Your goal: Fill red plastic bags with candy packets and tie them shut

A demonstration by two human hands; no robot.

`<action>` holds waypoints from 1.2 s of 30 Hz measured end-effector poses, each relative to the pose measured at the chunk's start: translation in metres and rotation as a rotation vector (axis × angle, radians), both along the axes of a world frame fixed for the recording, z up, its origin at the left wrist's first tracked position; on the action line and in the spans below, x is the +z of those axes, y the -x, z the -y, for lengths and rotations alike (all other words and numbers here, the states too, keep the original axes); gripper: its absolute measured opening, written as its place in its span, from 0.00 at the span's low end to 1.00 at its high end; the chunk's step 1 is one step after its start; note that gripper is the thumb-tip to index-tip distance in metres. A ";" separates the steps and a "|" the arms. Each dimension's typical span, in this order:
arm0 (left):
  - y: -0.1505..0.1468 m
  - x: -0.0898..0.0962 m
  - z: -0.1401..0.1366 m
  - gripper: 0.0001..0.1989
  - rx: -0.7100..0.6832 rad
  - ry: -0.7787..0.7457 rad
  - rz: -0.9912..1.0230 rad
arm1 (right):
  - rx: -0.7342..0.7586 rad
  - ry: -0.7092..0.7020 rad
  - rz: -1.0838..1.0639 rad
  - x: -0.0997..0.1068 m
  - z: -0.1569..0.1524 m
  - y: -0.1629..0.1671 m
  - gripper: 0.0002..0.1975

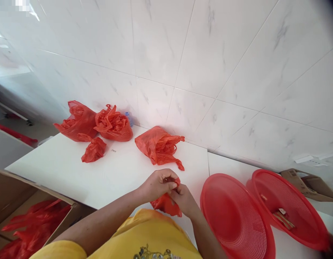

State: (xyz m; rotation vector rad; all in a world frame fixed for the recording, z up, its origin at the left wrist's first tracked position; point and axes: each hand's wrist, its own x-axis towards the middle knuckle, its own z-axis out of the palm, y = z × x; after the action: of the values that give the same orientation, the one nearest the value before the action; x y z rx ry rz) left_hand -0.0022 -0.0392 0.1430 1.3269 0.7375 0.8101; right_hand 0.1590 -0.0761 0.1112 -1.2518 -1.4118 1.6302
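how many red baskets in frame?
2. One red basket lies beside the right hand; the other basket sits further right, overlapping it. More could be hidden off-frame.

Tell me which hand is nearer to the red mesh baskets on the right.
The right hand is nearer, just left of the closest red mesh basket. The left hand sits farther left. Both grip a small red plastic bag.

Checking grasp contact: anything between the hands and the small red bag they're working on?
Nothing visible. Left hand and right hand both grip the small red bag directly, held over the white table edge.
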 end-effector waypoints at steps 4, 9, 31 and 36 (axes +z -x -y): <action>0.003 -0.019 0.002 0.06 0.211 -0.215 -0.132 | -0.138 0.083 -0.110 -0.013 -0.004 0.008 0.25; 0.011 -0.054 0.001 0.08 -0.016 -0.633 -0.505 | -0.261 0.224 -0.219 -0.035 -0.009 0.012 0.23; 0.000 -0.097 -0.003 0.03 0.034 0.033 -0.504 | -0.235 -0.012 0.275 -0.072 -0.008 -0.016 0.15; 0.001 -0.096 -0.002 0.05 0.061 0.013 -0.551 | -0.280 -0.053 0.392 -0.078 -0.012 -0.006 0.13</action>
State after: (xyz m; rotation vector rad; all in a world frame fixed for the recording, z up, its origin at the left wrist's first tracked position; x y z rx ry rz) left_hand -0.0031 -0.0372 0.0471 1.5389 1.2156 0.4813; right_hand 0.1653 -0.0645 0.0334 -1.7179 -1.4123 1.1955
